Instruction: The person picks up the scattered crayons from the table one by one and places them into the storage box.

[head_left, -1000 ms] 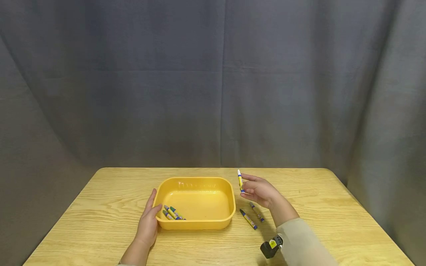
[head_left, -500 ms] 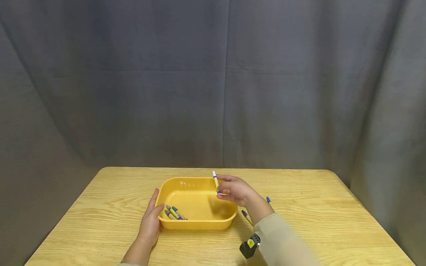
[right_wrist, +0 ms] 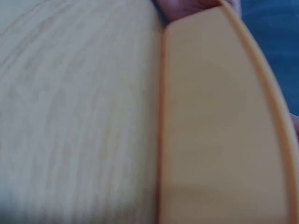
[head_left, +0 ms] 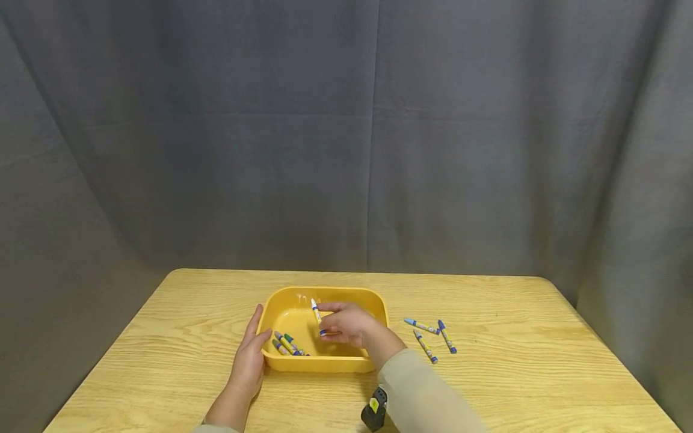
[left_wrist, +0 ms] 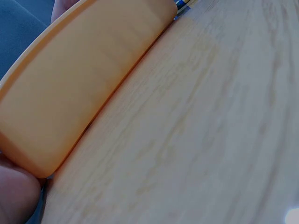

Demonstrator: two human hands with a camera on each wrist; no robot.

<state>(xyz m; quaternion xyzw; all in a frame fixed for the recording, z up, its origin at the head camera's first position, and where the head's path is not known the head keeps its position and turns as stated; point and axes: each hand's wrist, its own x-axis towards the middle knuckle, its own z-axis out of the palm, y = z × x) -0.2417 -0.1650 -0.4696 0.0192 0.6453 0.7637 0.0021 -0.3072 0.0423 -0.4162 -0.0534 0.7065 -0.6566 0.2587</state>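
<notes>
A white-tipped crayon with a yellow wrapper is pinched in my right hand, tip up, over the inside of the yellow tray. My left hand grips the tray's left side, its thumb over the rim and its fingers along the outer wall. Several crayons, grey and green ones among them, lie in the tray's near left corner. The left wrist view shows the tray's outer wall close up. In the right wrist view the wall stands on the table, and the crayon is hidden.
On the wooden table, right of the tray, lie a light blue crayon, a dark blue crayon and a grey crayon. A grey curtain hangs behind the table.
My right hand has carried the white crayon leftward from beside the tray to over its inside, and lower. The crayons on the right have come into fuller view. My left hand keeps its grip.
</notes>
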